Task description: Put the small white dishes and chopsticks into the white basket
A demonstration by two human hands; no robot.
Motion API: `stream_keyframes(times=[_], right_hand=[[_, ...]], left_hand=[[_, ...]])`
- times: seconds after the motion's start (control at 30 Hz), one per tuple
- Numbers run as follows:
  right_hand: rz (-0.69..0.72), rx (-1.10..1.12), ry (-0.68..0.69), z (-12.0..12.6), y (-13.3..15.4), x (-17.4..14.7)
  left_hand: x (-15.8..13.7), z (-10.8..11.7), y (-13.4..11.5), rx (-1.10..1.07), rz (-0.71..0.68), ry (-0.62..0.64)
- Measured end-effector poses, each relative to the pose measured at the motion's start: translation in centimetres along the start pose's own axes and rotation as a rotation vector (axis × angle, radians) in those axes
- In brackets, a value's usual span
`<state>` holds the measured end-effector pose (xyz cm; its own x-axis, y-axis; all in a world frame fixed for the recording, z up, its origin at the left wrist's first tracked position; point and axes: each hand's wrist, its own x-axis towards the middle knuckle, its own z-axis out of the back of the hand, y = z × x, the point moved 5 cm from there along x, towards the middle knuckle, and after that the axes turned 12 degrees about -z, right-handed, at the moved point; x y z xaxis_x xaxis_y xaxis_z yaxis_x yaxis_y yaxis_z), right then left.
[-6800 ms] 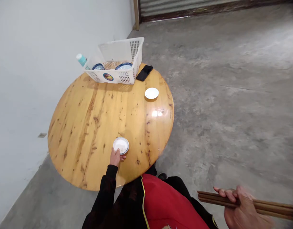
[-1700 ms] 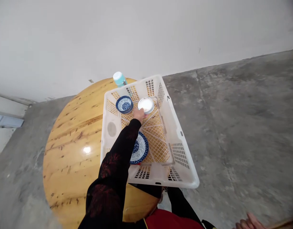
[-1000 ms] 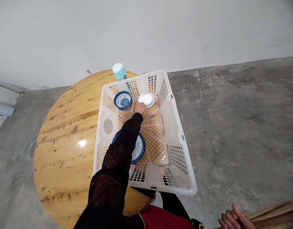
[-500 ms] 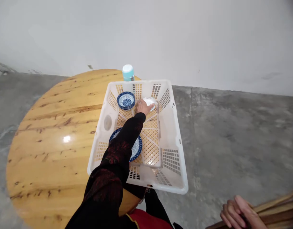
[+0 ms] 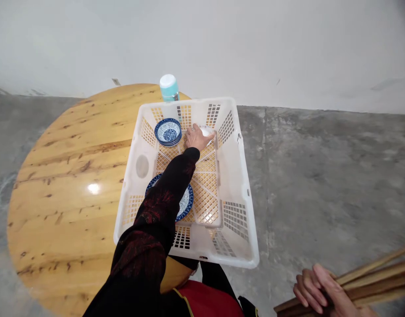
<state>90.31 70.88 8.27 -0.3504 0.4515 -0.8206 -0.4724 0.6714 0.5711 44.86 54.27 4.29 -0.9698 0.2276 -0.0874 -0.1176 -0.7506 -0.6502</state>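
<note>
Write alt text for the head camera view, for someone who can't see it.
The person's left hand rests on a small white dish inside a white plastic basket on a round wooden table. Their right hand grips a bundle of wooden sticks.

Basket [image 5: 233,176] on table [image 5: 67,176]; bowl stack [image 5: 168,131] inside, plate [image 5: 185,203] nearer; bottle [image 5: 168,87] behind basket.

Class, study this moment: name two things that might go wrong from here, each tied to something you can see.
The white basket overhangs the round table at its near end, so pressing there might tip it. The left hand sets a white dish close beside the stacked blue bowls; a nudge may chip them.
</note>
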Motion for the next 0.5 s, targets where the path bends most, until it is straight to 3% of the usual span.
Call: stream_keyframes(times=[0.17,0.3,0.4,0.5], right_hand=[[0.05,-0.028,0.047,-1.6,2.4,-1.1],[0.054,-0.093,0.171,-4.6,5.0,-3.5],[0.062,-0.168,0.297,-7.5,7.1,-5.6],[0.07,-0.254,0.433,-10.9,8.5,-7.4]], left_hand=[[0.0,0.1,-0.3,0.102,-0.027,-0.007],[0.0,0.7,0.3,0.087,-0.049,0.004],[-0.1,2.5,0.5,0.008,-0.144,-0.075],[-1.5,5.7,-0.6,-0.068,-0.346,-0.082]])
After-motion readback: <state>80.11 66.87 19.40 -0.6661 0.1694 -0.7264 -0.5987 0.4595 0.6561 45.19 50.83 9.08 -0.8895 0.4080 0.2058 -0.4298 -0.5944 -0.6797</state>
